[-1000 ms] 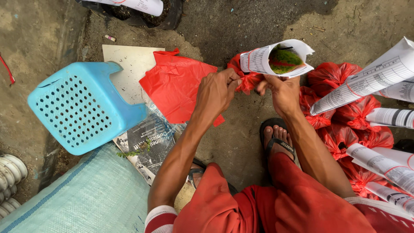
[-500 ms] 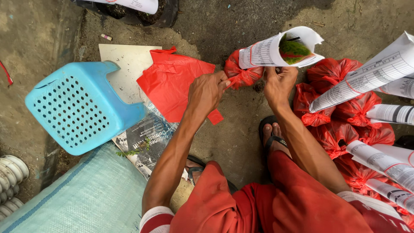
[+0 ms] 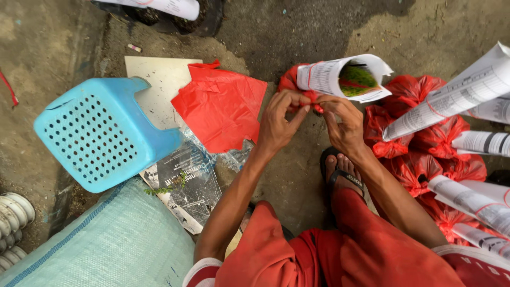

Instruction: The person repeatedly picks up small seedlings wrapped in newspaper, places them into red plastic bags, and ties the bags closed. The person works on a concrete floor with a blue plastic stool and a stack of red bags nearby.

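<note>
Risk of spillage: left hand [image 3: 280, 123] and right hand [image 3: 344, 125], fingers pinched shut on red bag [image 3: 295, 85] beneath tilted paper cone [image 3: 340, 78] (greens inside), held above ground, could lose grip.

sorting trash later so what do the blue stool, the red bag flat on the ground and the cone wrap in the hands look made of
Blue stool: looks like moulded plastic, smooth and matt, with rows of punched holes.
Red bag: thin plastic film, judging by its creases and slight sheen.
Cone wrap: printed paper, likely newsprint, rolled around green leaves. The left hand and right hand pinch red film at its base.
</note>
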